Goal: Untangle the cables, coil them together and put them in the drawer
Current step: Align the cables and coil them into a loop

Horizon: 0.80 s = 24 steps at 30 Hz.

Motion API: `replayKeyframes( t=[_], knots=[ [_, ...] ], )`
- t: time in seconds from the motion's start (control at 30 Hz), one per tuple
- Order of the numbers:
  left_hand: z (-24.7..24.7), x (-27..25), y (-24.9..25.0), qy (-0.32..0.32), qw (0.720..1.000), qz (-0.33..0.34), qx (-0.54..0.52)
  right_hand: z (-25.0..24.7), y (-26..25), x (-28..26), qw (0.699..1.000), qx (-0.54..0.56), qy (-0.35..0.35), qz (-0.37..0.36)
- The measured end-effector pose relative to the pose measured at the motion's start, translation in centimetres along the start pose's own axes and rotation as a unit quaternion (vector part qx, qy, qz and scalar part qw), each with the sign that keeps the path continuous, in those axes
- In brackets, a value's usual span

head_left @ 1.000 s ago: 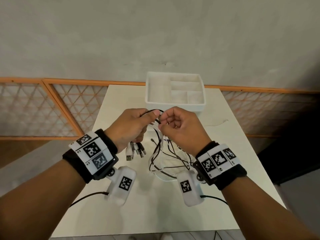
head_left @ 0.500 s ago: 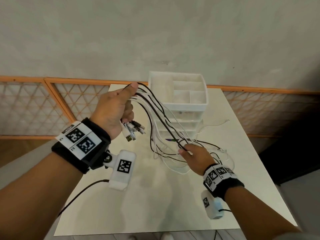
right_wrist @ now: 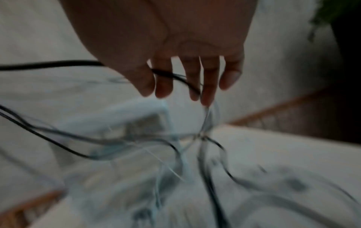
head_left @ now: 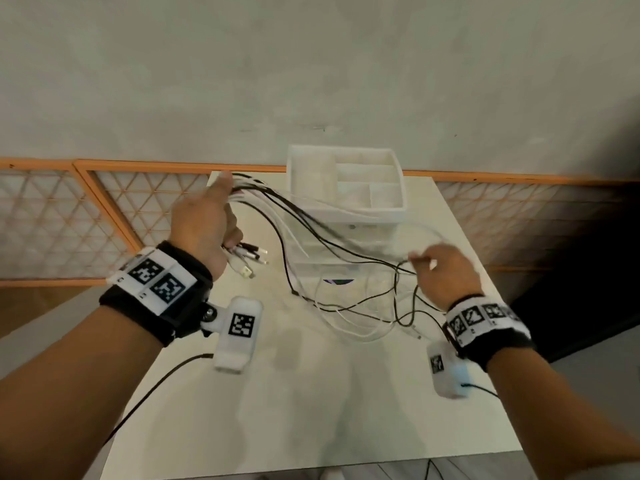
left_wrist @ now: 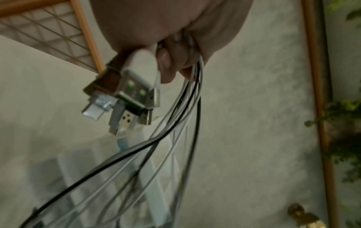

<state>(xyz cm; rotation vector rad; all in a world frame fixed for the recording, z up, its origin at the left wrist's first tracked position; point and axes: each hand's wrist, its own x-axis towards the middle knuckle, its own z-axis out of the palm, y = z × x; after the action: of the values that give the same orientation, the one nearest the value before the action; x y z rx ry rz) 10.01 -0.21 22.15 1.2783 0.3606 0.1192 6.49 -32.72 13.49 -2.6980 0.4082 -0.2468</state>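
Your left hand was clenched round the cables near their plug ends, thumb stretched forward along the top of the bundle and the fingers curled underneath. The plugs stuck out of the heel side of your fist in a tight cluster, white and dark USB heads together, pointing down toward the table. You held that hand raised above the table's far left corner, wrist cocked up and the back of the hand toward you.

From the fist the black and white cables ran rightward and down, crossing in front of the drawer unit, which stood at the table's far edge.

Your right hand was lower, over the right side of the table, palm down with the fingers loose and nearly straight. One black cable passed between them; the wrist view is too blurred to show whether any finger pinched it. Below that hand the slack lay in tangled loops on the table, just in front of the drawer unit.
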Motion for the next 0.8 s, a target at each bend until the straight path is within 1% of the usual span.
replayKeyframes(
  t=[0.03,0.07,0.1,0.13,0.17,0.2,0.23,0.33,0.43,0.5,0.57,0.6,0.67,0.7,0.77,0.8],
  knots=[
    [-0.1,0.1,0.5,0.001,1.0,0.006,-0.014,2.0,1.6,-0.6,0.993,-0.044,-0.101,0.04],
    [-0.1,0.1,0.8,-0.008,1.0,0.014,-0.015,3.4,2.6,-1.4,0.979,-0.073,-0.183,0.051],
    [-0.1,0.0,0.9,-0.021,1.0,0.021,-0.005,4.5,3.2,-2.1,0.968,-0.082,-0.232,0.044],
    [0.0,-0.2,0.6,-0.035,0.999,0.026,0.013,5.0,3.2,-2.8,0.964,-0.076,-0.254,0.034],
    [0.2,-0.4,0.3,-0.045,0.998,0.026,0.033,5.0,2.7,-3.1,0.965,-0.053,-0.256,0.028],
    [0.5,-0.6,-0.1,-0.052,0.997,0.021,0.05,4.5,1.8,-3.2,0.97,-0.025,-0.242,0.027],
    [0.7,-0.8,-0.5,-0.056,0.996,0.013,0.062,3.6,0.7,-3.0,0.977,0.0,-0.213,0.017],
    [1.2,-1.2,-1.2,-0.064,0.994,0.002,0.093,-0.8,-3.8,-2.4,0.987,0.056,-0.139,-0.051],
    [1.8,-1.5,-1.5,-0.087,0.988,0.003,0.126,-5.0,-8.8,-3.1,0.976,0.146,-0.08,-0.139],
    [2.3,-2.0,-1.4,-0.116,0.981,0.015,0.157,-6.0,-11.6,-3.8,0.959,0.193,-0.033,-0.205],
    [3.0,-2.9,-1.0,-0.162,0.97,0.022,0.182,-5.4,-13.6,-4.2,0.946,0.189,-0.023,-0.261],
    [3.4,-3.4,-0.7,-0.188,0.963,0.021,0.192,-4.6,-14.1,-4.3,0.947,0.16,-0.031,-0.279],
    [3.9,-4.2,-0.2,-0.235,0.947,0.021,0.216,-2.9,-14.7,-4.2,0.952,0.107,-0.036,-0.284],
    [4.0,-4.5,-0.1,-0.252,0.938,0.028,0.234,-2.0,-14.6,-4.0,0.955,0.108,-0.025,-0.275],
    [3.8,-4.6,0.0,-0.258,0.928,0.053,0.263,-0.1,-13.7,-3.4,0.96,0.137,-0.009,-0.244],
    [3.5,-4.4,-0.1,-0.247,0.929,0.063,0.268,0.8,-12.8,-3.0,0.966,0.135,-0.023,-0.217]
  ],
)
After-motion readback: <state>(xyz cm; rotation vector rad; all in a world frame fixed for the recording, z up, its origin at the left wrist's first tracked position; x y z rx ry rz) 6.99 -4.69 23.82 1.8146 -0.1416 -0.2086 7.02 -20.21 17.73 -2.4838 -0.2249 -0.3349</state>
